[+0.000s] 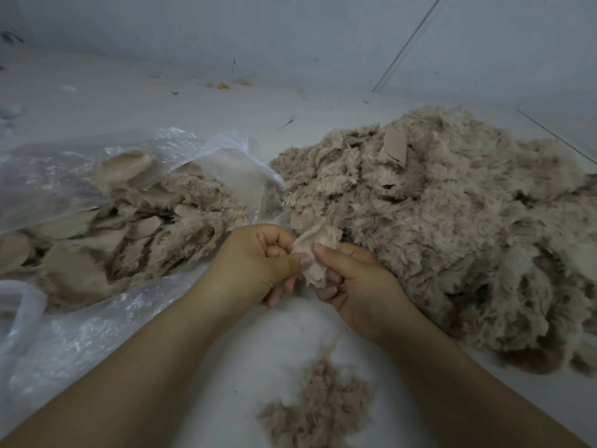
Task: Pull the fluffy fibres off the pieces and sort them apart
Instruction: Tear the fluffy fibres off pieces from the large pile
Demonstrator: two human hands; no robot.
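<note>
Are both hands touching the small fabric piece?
Touching. The head view shows the left hand and right hand pinching the fabric piece between thumbs and fingers.

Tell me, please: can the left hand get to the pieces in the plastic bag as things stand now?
Probably yes, once freed. The left hand pinches the small piece together with the right hand. The plastic bag lies open close beside it, nothing between.

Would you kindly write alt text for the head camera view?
Two bare hands, left hand and right hand, pinch a small beige plush piece between them. A big fluffy pile lies right, an open plastic bag of pieces left, and loose fibres lie below.
</note>
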